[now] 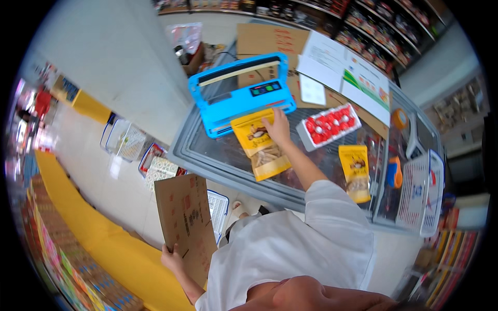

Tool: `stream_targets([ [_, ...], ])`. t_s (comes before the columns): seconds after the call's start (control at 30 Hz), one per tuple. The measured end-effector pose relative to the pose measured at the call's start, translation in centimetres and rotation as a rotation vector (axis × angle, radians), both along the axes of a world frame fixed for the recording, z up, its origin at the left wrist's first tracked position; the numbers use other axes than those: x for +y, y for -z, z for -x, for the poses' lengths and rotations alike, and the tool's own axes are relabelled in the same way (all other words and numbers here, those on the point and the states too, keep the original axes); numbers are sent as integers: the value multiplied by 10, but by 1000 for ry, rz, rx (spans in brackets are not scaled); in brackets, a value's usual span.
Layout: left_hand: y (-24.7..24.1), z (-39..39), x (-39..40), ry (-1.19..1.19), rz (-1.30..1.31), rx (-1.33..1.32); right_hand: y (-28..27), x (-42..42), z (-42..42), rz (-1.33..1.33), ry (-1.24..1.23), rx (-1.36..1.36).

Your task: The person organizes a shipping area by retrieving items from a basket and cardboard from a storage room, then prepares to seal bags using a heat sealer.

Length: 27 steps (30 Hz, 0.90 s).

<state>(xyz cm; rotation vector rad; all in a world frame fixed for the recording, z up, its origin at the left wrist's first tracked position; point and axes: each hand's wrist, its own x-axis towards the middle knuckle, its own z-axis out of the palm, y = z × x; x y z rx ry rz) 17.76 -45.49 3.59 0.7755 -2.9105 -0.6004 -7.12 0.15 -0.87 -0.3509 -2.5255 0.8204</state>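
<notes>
My left hand [172, 258] holds a flat piece of brown cardboard [186, 217] by its lower left edge, beside my body. At the counter, my right hand [277, 126] grips the upper right part of a yellow stand-up pouch [268, 159] with a clear window showing pale sticks. The pouch's top lies against the front of a blue vacuum sealer [247, 99], whose lid is raised. A second, smaller-looking yellow pouch [355, 173] lies farther right. Between them and the sealer sits a white box of red-wrapped pieces [330, 126].
The grey-framed glass top [233, 171] also bears flat cardboard [272, 39], a printed white box [365, 85], a tape roll [399, 118], an orange-and-blue tape dispenser [394, 172] and a white basket [420, 194]. Baskets [126, 140] stand on the floor at left, near a yellow-covered shelf edge [97, 233].
</notes>
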Motion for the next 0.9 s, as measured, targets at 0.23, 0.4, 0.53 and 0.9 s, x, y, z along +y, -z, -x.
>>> stream_targets([
  [0.23,-16,32,-6,157,-15,-50,58,38,-40,972,145,-644],
  [0.4,5,48,-8,276,60,-111,48,29,-70,568,135,-200],
  [0.53,19,30,0,272,-27,-122,-35,36,-137,561,48,20],
  [0.9,11,-23,94,207,227,-55,17,249,-294,1057,300,46],
])
